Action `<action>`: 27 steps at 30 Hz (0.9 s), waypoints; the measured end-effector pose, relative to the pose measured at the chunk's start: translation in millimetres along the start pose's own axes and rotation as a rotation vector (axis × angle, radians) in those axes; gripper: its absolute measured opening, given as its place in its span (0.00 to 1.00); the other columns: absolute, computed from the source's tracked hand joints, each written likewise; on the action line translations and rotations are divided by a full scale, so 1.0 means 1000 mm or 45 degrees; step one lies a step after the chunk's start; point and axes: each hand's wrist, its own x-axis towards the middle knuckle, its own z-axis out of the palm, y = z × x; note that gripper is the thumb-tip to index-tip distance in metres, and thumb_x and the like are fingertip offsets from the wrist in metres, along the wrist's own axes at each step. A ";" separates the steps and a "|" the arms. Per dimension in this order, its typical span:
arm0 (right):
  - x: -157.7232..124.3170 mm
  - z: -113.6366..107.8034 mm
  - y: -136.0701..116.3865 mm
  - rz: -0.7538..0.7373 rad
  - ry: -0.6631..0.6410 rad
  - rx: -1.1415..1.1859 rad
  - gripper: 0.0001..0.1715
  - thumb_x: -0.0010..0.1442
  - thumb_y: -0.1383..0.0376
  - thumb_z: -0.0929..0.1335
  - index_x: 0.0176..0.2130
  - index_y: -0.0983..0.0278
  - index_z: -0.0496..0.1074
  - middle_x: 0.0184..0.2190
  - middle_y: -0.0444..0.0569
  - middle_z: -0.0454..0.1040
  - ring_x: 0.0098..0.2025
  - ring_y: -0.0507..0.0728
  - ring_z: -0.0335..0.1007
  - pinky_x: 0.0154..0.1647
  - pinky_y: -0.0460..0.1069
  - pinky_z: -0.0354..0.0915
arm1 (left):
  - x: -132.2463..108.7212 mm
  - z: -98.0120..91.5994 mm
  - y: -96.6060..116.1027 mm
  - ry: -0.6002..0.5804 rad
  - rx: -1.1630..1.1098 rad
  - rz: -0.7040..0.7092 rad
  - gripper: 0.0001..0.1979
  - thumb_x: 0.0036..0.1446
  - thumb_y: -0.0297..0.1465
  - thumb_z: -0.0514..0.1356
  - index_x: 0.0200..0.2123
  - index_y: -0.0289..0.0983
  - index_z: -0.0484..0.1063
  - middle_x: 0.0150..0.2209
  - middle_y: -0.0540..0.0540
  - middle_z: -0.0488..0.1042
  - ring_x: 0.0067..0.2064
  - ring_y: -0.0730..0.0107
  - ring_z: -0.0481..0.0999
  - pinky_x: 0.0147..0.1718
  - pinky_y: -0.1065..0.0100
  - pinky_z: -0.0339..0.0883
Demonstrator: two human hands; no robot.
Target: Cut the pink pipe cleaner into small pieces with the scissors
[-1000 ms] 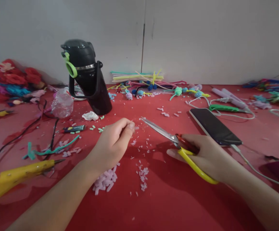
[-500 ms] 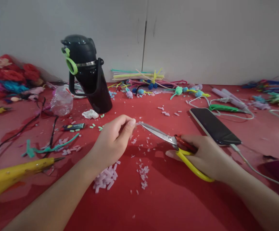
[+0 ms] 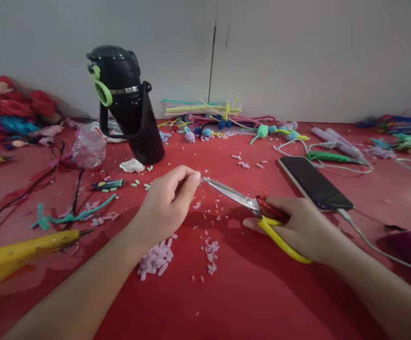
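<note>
My left hand [image 3: 170,203] is closed in a pinch near the middle of the red table [image 3: 248,302]; what sits between thumb and finger is too small to make out. My right hand [image 3: 297,226] grips scissors [image 3: 232,192] with one yellow and one red handle. The blade tips point left and are right by my left fingertips, with the blades nearly closed. Below my left wrist lies a pile of short lilac pieces [image 3: 156,257]. Finer lilac scraps [image 3: 211,255] are scattered between the hands.
A black bottle [image 3: 131,108] stands at the back left. A yellow glue gun [image 3: 28,252] lies at left, near a teal stem [image 3: 81,215]. On the right are a phone [image 3: 315,182] with a cable and a green-handled tool [image 3: 328,156]. Pipe cleaners [image 3: 201,109] lie along the wall.
The view has shifted slightly. Both hands keep nearly the same pose, and the scissor tips remain beside my left fingertips.
</note>
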 end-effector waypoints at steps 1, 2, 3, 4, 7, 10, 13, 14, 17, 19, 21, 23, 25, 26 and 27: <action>-0.001 0.001 0.000 -0.003 0.001 0.004 0.34 0.49 0.40 0.72 0.22 0.60 0.54 0.21 0.38 0.47 0.25 0.50 0.42 0.22 0.47 0.45 | 0.000 0.000 0.000 0.009 0.001 0.004 0.14 0.69 0.34 0.52 0.29 0.37 0.63 0.22 0.55 0.59 0.23 0.79 0.58 0.22 0.72 0.54; -0.001 0.001 0.001 -0.009 0.004 0.009 0.33 0.49 0.40 0.72 0.22 0.60 0.54 0.21 0.38 0.47 0.25 0.50 0.42 0.23 0.47 0.45 | 0.000 0.000 -0.001 0.017 0.000 0.008 0.13 0.69 0.34 0.52 0.30 0.37 0.63 0.22 0.55 0.59 0.23 0.79 0.58 0.22 0.71 0.54; -0.002 0.002 0.002 -0.013 0.007 0.014 0.33 0.50 0.40 0.72 0.23 0.60 0.54 0.22 0.38 0.47 0.26 0.50 0.43 0.23 0.47 0.45 | 0.000 -0.001 -0.001 0.022 -0.001 0.010 0.13 0.69 0.34 0.53 0.30 0.38 0.63 0.22 0.55 0.59 0.23 0.79 0.58 0.22 0.71 0.54; -0.002 0.002 0.003 -0.011 0.005 0.016 0.33 0.50 0.41 0.72 0.23 0.60 0.54 0.22 0.38 0.47 0.26 0.50 0.42 0.23 0.47 0.45 | 0.000 -0.001 -0.001 0.024 -0.002 0.008 0.13 0.68 0.34 0.53 0.30 0.38 0.63 0.22 0.55 0.59 0.23 0.79 0.58 0.22 0.71 0.54; -0.002 0.003 0.006 0.010 0.008 -0.001 0.34 0.50 0.40 0.72 0.23 0.60 0.53 0.22 0.38 0.46 0.26 0.50 0.42 0.23 0.47 0.45 | 0.000 -0.001 -0.001 0.015 0.003 0.005 0.14 0.68 0.35 0.53 0.29 0.37 0.63 0.22 0.55 0.59 0.23 0.79 0.58 0.22 0.71 0.54; -0.002 0.003 0.007 0.016 0.004 -0.021 0.34 0.49 0.39 0.72 0.23 0.60 0.54 0.22 0.38 0.47 0.26 0.50 0.42 0.24 0.47 0.46 | -0.001 -0.002 -0.001 0.010 0.007 0.008 0.14 0.68 0.34 0.53 0.29 0.37 0.63 0.22 0.55 0.58 0.23 0.79 0.57 0.22 0.71 0.54; -0.001 0.002 0.006 0.010 -0.005 -0.033 0.34 0.49 0.39 0.72 0.23 0.61 0.55 0.21 0.38 0.48 0.26 0.50 0.43 0.24 0.47 0.46 | -0.002 -0.002 -0.002 0.003 0.000 0.007 0.14 0.69 0.35 0.52 0.29 0.37 0.63 0.22 0.55 0.58 0.23 0.78 0.57 0.22 0.71 0.54; -0.001 0.002 0.005 0.011 -0.004 -0.038 0.35 0.49 0.38 0.72 0.23 0.61 0.55 0.21 0.38 0.48 0.26 0.50 0.43 0.24 0.47 0.46 | -0.001 -0.002 -0.002 0.000 -0.003 0.006 0.14 0.69 0.35 0.52 0.29 0.37 0.63 0.23 0.55 0.59 0.23 0.78 0.57 0.23 0.71 0.54; 0.000 0.002 0.005 0.017 0.007 -0.044 0.36 0.47 0.37 0.71 0.22 0.61 0.54 0.21 0.37 0.47 0.26 0.50 0.42 0.23 0.47 0.45 | -0.001 -0.002 -0.002 -0.003 -0.011 0.013 0.13 0.69 0.35 0.52 0.30 0.37 0.64 0.23 0.55 0.59 0.23 0.78 0.57 0.23 0.71 0.55; 0.000 0.002 0.005 0.008 0.014 -0.043 0.37 0.47 0.36 0.71 0.22 0.61 0.54 0.21 0.38 0.47 0.25 0.50 0.42 0.23 0.47 0.45 | 0.000 -0.001 -0.002 0.001 -0.008 0.021 0.14 0.69 0.34 0.52 0.30 0.37 0.64 0.23 0.54 0.59 0.23 0.78 0.58 0.23 0.71 0.55; 0.000 0.003 0.006 0.013 0.019 -0.049 0.37 0.47 0.35 0.70 0.21 0.61 0.54 0.21 0.38 0.47 0.25 0.50 0.43 0.22 0.47 0.45 | 0.000 -0.001 -0.001 0.005 0.003 0.023 0.14 0.69 0.34 0.53 0.29 0.37 0.63 0.23 0.54 0.59 0.23 0.78 0.58 0.23 0.70 0.55; 0.000 0.003 0.006 0.039 0.033 -0.056 0.38 0.46 0.33 0.70 0.20 0.60 0.54 0.20 0.38 0.47 0.24 0.50 0.43 0.22 0.47 0.45 | 0.000 -0.001 -0.001 0.006 0.011 0.027 0.14 0.68 0.33 0.53 0.28 0.37 0.63 0.23 0.54 0.59 0.23 0.78 0.58 0.23 0.70 0.55; -0.002 0.002 0.004 0.059 0.053 -0.039 0.38 0.45 0.33 0.70 0.21 0.60 0.55 0.20 0.38 0.48 0.24 0.50 0.44 0.21 0.47 0.45 | 0.000 -0.001 -0.002 0.006 0.018 0.030 0.14 0.68 0.33 0.53 0.29 0.37 0.63 0.22 0.54 0.60 0.23 0.78 0.58 0.22 0.70 0.55; -0.003 0.001 0.002 0.062 0.060 -0.024 0.38 0.45 0.33 0.70 0.21 0.60 0.55 0.20 0.38 0.48 0.24 0.50 0.44 0.21 0.47 0.44 | 0.000 -0.001 -0.002 0.008 0.022 0.033 0.14 0.68 0.34 0.53 0.29 0.37 0.63 0.22 0.54 0.60 0.23 0.78 0.58 0.22 0.70 0.54; -0.003 0.000 0.000 0.066 0.065 -0.011 0.37 0.45 0.33 0.69 0.21 0.60 0.56 0.20 0.38 0.47 0.24 0.50 0.43 0.21 0.47 0.44 | 0.000 -0.001 -0.002 0.011 0.028 0.033 0.14 0.68 0.34 0.53 0.28 0.37 0.63 0.22 0.54 0.60 0.23 0.77 0.58 0.22 0.70 0.54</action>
